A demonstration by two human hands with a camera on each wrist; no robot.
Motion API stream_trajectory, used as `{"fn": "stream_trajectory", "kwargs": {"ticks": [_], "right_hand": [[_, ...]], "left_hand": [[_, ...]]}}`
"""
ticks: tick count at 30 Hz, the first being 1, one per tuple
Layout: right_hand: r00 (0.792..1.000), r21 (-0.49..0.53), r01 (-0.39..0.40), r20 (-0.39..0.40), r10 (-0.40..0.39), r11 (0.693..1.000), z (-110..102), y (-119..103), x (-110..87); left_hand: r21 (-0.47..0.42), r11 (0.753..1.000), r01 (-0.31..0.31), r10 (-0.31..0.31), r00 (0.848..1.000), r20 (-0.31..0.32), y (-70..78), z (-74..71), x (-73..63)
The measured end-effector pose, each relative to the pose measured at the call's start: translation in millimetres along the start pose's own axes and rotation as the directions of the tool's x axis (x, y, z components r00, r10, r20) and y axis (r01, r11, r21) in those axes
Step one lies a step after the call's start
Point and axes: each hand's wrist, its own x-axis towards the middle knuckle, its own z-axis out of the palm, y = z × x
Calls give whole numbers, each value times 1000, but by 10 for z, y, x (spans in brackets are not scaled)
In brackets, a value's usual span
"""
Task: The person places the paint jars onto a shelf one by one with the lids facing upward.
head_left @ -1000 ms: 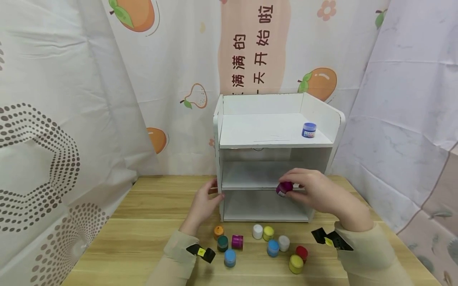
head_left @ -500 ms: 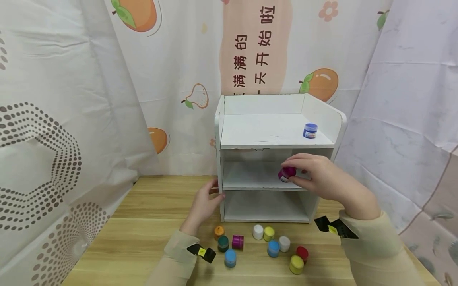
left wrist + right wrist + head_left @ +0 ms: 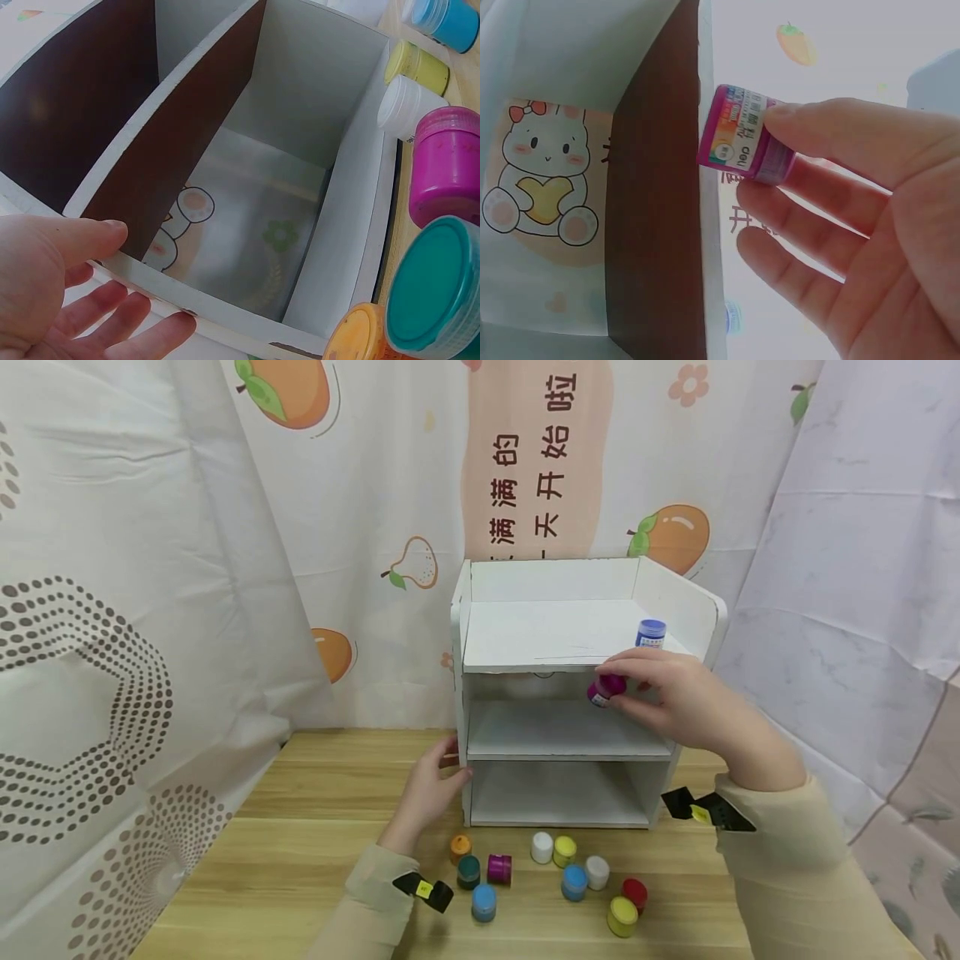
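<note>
The right hand pinched a tilted magenta paint jar between thumb and fingertips, in front of the white shelf unit, near its top board. The left hand, fingers loosely spread, touched the unit's left side panel.

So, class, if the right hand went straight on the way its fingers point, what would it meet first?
Likely the top board's front edge, with the purple jar in the right hand leading; depth between jar and edge is unclear.
</note>
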Motion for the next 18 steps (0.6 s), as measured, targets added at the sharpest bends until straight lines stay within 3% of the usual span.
{"fn": "stream_trajectory", "kwargs": {"ticks": [11,18], "right_hand": [[999,-37,6,-38,-8,999,-142,110,171],[999,-72,-52,-9,51,996,-198,169,283]], "left_hand": [[-1,1000,4,-4,1000,3,7,0,0],[-2,1000,13,-13,1000,-2,9,1,-7]]}}
